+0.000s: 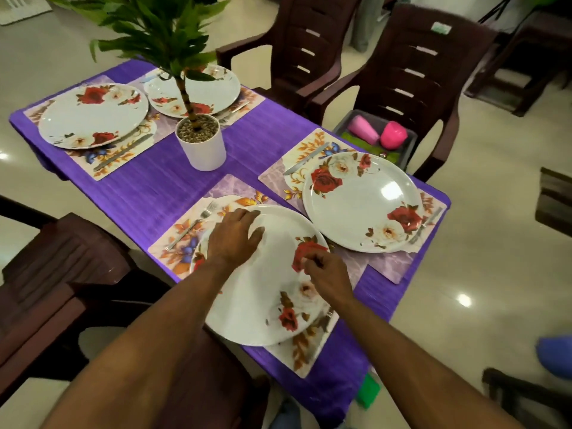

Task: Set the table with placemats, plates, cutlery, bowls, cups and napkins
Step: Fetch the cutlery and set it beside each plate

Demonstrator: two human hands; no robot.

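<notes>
My left hand [235, 239] lies flat, fingers spread, on the near-edge white rose-printed plate [263, 289] — right hand [328, 274] curled, grip unclear; four plates, four placemats.

A purple-covered tabletop [173, 178] carries four floral placemats [312, 150] and a white plant pot [202, 144] beyond the grips.

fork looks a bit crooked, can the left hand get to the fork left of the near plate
Probably yes: the left hand rests on the white floral round plate, and the silver metal fork lies uncovered beside it on the placemat.
</notes>
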